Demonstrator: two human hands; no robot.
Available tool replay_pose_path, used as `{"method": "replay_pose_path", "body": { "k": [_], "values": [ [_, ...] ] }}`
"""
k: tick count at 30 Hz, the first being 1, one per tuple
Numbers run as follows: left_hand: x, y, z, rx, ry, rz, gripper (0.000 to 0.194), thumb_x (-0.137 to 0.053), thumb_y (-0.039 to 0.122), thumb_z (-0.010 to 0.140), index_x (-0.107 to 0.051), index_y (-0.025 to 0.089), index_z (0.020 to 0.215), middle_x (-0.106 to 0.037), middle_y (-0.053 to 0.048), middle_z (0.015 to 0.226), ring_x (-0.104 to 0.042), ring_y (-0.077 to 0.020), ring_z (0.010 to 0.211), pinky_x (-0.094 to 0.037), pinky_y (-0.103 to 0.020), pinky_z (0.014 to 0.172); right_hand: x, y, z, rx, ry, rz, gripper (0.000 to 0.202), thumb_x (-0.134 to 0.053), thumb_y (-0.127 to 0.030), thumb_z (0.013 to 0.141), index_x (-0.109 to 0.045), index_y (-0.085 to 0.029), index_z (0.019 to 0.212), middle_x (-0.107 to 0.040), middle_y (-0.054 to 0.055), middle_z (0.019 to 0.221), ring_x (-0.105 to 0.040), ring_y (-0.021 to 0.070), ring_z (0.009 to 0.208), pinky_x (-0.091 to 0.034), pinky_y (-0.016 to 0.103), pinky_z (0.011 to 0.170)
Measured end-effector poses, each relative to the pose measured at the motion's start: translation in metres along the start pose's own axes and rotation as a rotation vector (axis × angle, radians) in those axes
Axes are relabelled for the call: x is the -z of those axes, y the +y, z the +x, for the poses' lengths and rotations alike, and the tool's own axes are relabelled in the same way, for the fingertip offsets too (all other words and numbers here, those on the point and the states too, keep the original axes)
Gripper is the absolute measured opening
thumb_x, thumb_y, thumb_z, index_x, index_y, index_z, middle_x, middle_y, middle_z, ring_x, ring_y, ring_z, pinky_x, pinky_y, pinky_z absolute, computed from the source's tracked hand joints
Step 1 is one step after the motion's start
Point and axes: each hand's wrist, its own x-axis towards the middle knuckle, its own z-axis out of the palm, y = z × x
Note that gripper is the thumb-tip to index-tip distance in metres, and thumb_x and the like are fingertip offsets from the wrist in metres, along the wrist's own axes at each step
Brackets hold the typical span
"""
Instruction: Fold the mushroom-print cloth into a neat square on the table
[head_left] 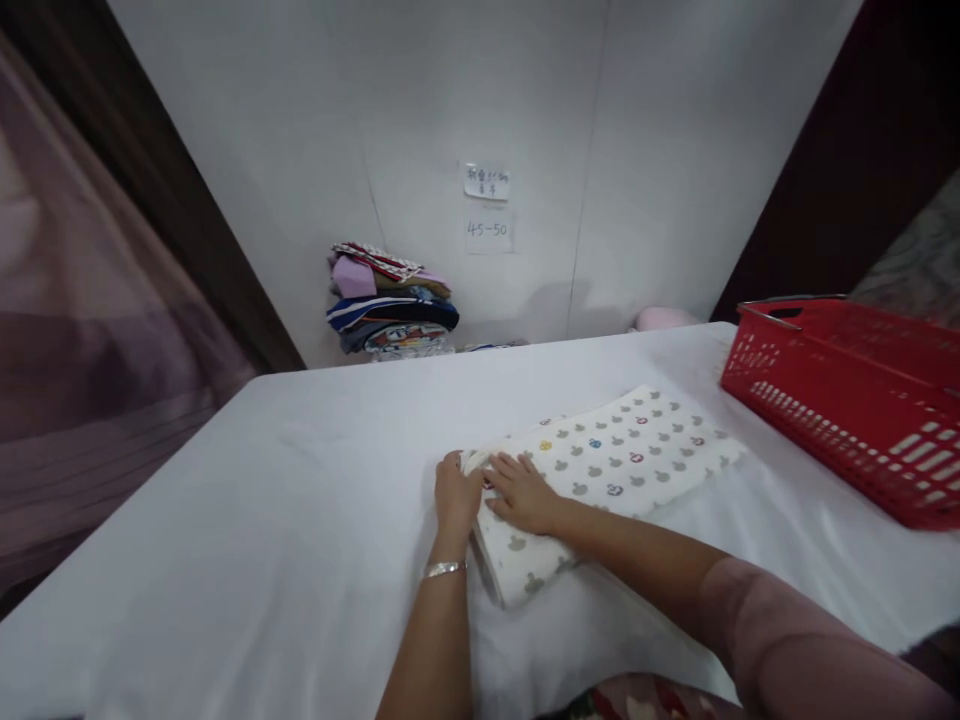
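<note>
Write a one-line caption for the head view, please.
Both hands, left hand and right hand, press a folded patterned towel on white table.

White panelled wall (pixel 300 120) behind, two paper notes (pixel 487 207) taped on it — dark wooden frames (pixel 847 150) either side. White cloth-covered table (pixel 247 500); mauve curtain (pixel 67 380) at left.

My right hand (pixel 525 493) hides part of the patterned towel (pixel 622 455), the red basket (pixel 862 400) runs off the right edge, and the far wall notes (pixel 487 205) are unreadable
</note>
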Motion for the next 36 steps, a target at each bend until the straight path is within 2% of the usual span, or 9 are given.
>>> {"method": "replay_pose_path", "body": {
  "k": [5,8,11,16,20,24,27,32,36],
  "values": [
    [0.012,-0.007,-0.003,-0.018,0.068,-0.064,0.031,-0.055,0.015,0.073,-0.056,0.014,0.104,-0.054,-0.011,0.108,-0.057,-0.0194,0.096,-0.045,-0.035,0.092,-0.001,-0.021,-0.006,-0.016,0.02,0.086,0.057,-0.034,-0.042,0.092,-0.026,-0.019,0.144,-0.02,0.014,0.152,-0.015,0.0287,0.139,-0.016,0.055,0.108],
    [0.016,-0.018,-0.01,-0.004,0.077,-0.044,0.039,-0.052,0.013,0.075,-0.051,0.014,0.113,-0.047,-0.013,0.122,-0.055,-0.0199,0.106,-0.042,-0.034,0.098,-0.009,-0.034,-0.008,0.009,0.034,0.073,0.053,-0.034,-0.039,0.093,-0.032,-0.019,0.142,-0.024,0.014,0.151,-0.016,0.0295,0.139,-0.013,0.055,0.109],
    [0.016,-0.025,-0.015,0.002,0.052,0.012,0.046,-0.051,0.014,0.077,-0.046,0.012,0.123,-0.041,-0.015,0.132,-0.046,-0.0226,0.122,-0.036,-0.034,0.104,-0.014,-0.031,-0.009,0.046,0.049,0.101,0.048,-0.039,-0.035,0.092,-0.042,-0.021,0.137,-0.033,0.013,0.147,-0.022,0.029,0.137,-0.017,0.056,0.107],
    [0.022,-0.018,-0.02,-0.025,0.022,0.175,0.052,-0.054,0.02,0.079,-0.043,0.013,0.13,-0.027,-0.017,0.146,-0.039,-0.028,0.128,-0.038,-0.039,0.103,-0.001,0.029,-0.013,0.083,0.271,0.199,0.031,-0.048,-0.021,0.085,-0.064,-0.023,0.111,-0.054,0.009,0.131,-0.04,0.0258,0.128,-0.031,0.05,0.104],
    [0.027,0.001,-0.023,-0.183,0.062,0.281,0.042,-0.056,0.024,0.081,-0.053,0.015,0.122,-0.04,-0.015,0.14,-0.038,-0.0285,0.128,-0.035,-0.043,0.103,0.029,0.09,-0.016,0.005,0.418,0.158,0.029,-0.045,-0.016,0.083,-0.067,-0.021,0.103,-0.063,0.009,0.116,-0.052,0.0255,0.115,-0.037,0.049,0.101],
    [0.016,0.026,-0.017,-0.336,-0.09,0.31,0.025,-0.053,0.022,0.084,-0.061,0.021,0.107,-0.06,-0.007,0.117,-0.05,-0.0228,0.111,-0.039,-0.038,0.096,0.052,0.117,-0.012,0.045,0.345,0.083,0.026,-0.044,-0.014,0.084,-0.066,-0.021,0.096,-0.068,0.008,0.1,-0.059,0.0236,0.098,-0.045,0.043,0.091],
    [0.003,0.037,-0.007,-0.393,-0.177,0.365,0.023,-0.05,0.019,0.085,-0.062,0.021,0.104,-0.063,-0.005,0.109,-0.051,-0.0217,0.106,-0.038,-0.037,0.093,0.055,0.123,-0.006,0.088,0.272,0.059,0.024,-0.044,-0.016,0.086,-0.066,-0.022,0.094,-0.068,0.007,0.095,-0.059,0.0219,0.091,-0.046,0.039,0.086],
    [-0.014,0.03,0.004,-0.408,-0.247,0.453,0.022,-0.049,0.022,0.086,-0.064,0.02,0.103,-0.062,-0.006,0.102,-0.05,-0.0218,0.099,-0.039,-0.035,0.085,0.046,0.137,0.004,0.136,0.195,-0.007,0.027,-0.047,-0.017,0.085,-0.065,-0.022,0.103,-0.065,0.008,0.102,-0.056,0.0239,0.096,-0.044,0.041,0.087],
    [-0.02,0.019,0.003,-0.427,-0.205,0.413,0.024,-0.051,0.024,0.086,-0.062,0.021,0.107,-0.059,-0.006,0.103,-0.049,-0.0224,0.099,-0.038,-0.036,0.085,0.046,0.145,0.009,0.114,0.138,-0.007,0.031,-0.048,-0.017,0.084,-0.064,-0.022,0.111,-0.063,0.009,0.101,-0.053,0.0238,0.096,-0.044,0.041,0.086]
  ]
}}
